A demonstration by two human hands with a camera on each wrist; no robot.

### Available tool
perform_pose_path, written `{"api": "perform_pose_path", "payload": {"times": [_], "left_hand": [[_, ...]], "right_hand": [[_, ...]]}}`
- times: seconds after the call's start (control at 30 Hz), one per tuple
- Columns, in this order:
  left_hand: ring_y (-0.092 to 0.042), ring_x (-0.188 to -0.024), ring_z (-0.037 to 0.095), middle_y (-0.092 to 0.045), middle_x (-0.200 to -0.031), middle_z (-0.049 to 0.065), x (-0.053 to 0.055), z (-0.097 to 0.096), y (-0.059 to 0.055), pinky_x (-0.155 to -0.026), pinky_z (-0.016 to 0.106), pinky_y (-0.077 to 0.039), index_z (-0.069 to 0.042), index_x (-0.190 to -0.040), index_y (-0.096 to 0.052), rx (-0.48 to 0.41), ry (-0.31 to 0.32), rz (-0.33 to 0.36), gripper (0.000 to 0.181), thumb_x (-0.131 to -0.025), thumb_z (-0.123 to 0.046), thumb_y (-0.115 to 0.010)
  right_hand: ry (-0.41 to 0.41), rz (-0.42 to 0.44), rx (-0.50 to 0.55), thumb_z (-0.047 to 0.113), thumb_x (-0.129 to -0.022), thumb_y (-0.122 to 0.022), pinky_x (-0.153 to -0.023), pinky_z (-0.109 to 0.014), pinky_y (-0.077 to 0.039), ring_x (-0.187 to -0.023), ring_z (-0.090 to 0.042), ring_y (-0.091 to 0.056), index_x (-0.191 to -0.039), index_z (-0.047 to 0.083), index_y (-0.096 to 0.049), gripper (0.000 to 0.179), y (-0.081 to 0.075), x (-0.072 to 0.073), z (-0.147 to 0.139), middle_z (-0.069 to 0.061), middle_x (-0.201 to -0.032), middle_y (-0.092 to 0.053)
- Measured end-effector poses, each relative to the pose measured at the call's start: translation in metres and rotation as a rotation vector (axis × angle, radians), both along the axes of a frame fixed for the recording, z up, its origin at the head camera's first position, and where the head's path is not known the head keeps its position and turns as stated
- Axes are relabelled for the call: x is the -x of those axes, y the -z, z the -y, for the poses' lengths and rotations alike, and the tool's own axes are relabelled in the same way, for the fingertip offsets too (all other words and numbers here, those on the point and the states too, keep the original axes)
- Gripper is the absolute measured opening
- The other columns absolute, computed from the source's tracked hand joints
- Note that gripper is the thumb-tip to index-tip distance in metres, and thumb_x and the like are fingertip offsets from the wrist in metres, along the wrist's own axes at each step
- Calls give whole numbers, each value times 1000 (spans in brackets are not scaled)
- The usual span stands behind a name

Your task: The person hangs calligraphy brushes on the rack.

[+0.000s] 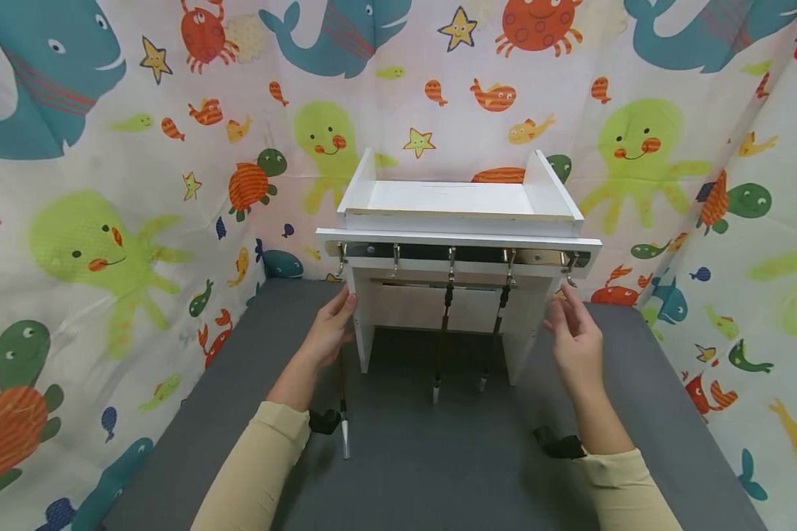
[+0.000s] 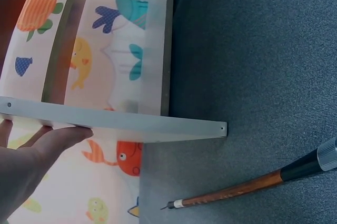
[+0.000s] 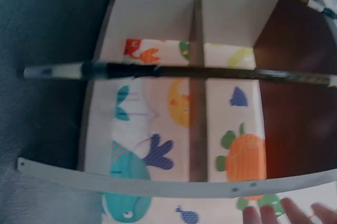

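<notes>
A small white shelf rack stands on the grey table, with several metal hooks along its front rail. Two brushes hang upright from its hooks, a middle brush and another brush to its right. My left hand touches the outer face of the left side panel with its fingers. Below that hand is a third brush with a brown handle and a clear cap. Beside the right side panel, my right hand holds nothing, its fingers loosely bent just under the end hook.
A curtain printed with sea animals surrounds the grey table at the back and sides. A crossbar spans the rack between its side panels. Black straps sit at both wrists.
</notes>
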State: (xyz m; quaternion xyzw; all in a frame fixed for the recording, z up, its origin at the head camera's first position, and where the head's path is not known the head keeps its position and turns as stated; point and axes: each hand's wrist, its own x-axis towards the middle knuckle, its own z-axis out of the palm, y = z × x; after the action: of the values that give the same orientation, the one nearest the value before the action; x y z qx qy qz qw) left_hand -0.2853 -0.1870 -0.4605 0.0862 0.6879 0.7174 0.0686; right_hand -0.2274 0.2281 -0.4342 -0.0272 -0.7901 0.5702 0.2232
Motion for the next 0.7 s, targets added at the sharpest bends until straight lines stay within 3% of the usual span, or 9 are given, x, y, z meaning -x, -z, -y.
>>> {"api": "perform_pose_path", "payload": {"times": [0.1, 0.23, 0.5, 0.6, 0.7], "left_hand": [[-14, -156, 30, -12, -171, 0, -1, -6, 1, -110, 72, -31, -28, -163, -17, 0, 5, 6, 69, -105, -49, -47], [-17, -155, 30, -16, -170, 1, -4, -7, 1, -109, 71, -33, -28, -163, -20, 6, -32, 9, 70, -103, -51, -48], [-20, -155, 29, -20, -169, 1, -6, -6, 0, -109, 69, -35, -27, -162, -25, 13, -53, 8, 70, -102, -52, -51], [-21, -155, 29, -21, -169, 3, -7, -3, -1, -110, 68, -34, -25, -162, -25, -1, -50, 2, 68, -103, -48, -52], [-22, -154, 29, -24, -168, -1, -9, 2, -4, -111, 69, -32, -29, -161, -28, -7, -55, -24, 64, -104, -45, -52]], "right_hand": [[-42, 74, -58, 44, -107, -43, -106, -33, -47, -135, -27, -54, -159, 29, -33, 54, 6, 2, -5, -3, -159, -42], [-92, 72, -78, 44, -109, -40, -112, -47, -39, -143, -28, -44, -160, 22, -29, 57, 16, 7, -5, -3, -163, -34], [-98, 91, -20, 48, -108, -39, -110, -55, -42, -134, -28, -49, -159, 33, -27, 55, 26, 12, -2, -5, -161, -39], [-97, 96, -9, 48, -107, -42, -108, -56, -43, -121, -29, -52, -158, 36, -29, 53, 24, 12, -1, -3, -160, -40], [-95, 101, 3, 46, -107, -44, -108, -55, -43, -124, -29, -53, -157, 35, -32, 53, 20, 13, 0, -2, -161, -38]]}}
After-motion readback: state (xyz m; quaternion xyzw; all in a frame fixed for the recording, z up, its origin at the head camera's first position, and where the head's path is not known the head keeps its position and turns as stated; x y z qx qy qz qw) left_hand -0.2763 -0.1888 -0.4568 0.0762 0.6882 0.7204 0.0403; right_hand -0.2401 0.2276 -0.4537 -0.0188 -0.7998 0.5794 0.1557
